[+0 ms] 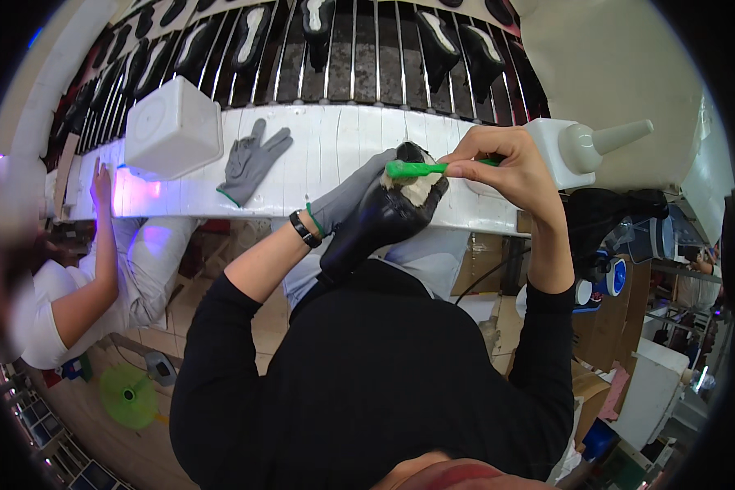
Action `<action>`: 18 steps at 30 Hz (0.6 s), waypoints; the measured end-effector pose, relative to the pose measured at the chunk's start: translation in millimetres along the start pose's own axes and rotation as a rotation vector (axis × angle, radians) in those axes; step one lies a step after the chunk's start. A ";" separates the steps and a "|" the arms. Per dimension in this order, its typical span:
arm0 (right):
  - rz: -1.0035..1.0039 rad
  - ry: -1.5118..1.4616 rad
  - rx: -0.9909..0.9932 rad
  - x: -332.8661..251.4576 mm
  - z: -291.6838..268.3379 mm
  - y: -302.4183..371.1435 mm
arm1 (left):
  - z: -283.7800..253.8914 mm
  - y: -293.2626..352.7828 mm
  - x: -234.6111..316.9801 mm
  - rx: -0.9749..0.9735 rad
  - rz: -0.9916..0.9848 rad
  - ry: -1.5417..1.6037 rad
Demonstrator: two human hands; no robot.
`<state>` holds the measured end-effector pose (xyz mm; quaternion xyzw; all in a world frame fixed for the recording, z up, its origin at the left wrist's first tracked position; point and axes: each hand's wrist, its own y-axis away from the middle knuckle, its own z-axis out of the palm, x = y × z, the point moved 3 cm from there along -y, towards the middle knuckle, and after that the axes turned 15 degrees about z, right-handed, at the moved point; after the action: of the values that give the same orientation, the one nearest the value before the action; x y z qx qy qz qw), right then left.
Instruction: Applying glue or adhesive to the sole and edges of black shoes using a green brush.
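Note:
My left hand (pixel 353 198), in a grey glove with a green cuff, is closed around a black shoe upper (pixel 376 222) shaped over a last. The piece is tilted above the near edge of the white bench, its pale cream underside (pixel 420 189) turned up. Bare fingers of my right hand (pixel 506 167) pinch a green brush (pixel 420 169). Its head lies over the pale underside, at or very near the surface; the bristles are hidden. A loose grey glove (pixel 251 165) rests on the bench to the left of my hands.
A white square container (pixel 174 131) stands at left on the bench (pixel 318 135); a white bottle with a spout (pixel 567 151) is at right. Beyond runs a rack of metal rollers (pixel 376 57) carrying several black shoe uppers (pixel 253 37). At left, another person's hand (pixel 100 184) touches the bench.

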<state>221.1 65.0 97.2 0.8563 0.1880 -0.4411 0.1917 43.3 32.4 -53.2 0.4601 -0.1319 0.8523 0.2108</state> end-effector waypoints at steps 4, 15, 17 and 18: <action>-0.005 -0.091 -0.119 10.3 0.7 -5.5 | 4.5 -0.4 25.2 0.146 -0.057 -0.072; -0.110 -0.124 -0.323 -3.0 -7.3 -10.5 | 18.4 2.3 15.0 0.058 -0.194 0.143; -0.094 -0.109 -0.355 -3.2 -8.2 -13.6 | 36.1 9.7 31.2 -0.236 0.143 -0.469; -0.124 -0.099 -0.357 -3.7 -8.1 -14.2 | 42.8 14.0 36.6 -0.253 0.183 -0.465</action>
<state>217.7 80.7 102.3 0.7726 0.3060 -0.4534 0.3223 49.9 10.9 0.3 0.5996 -0.3230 0.7161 0.1527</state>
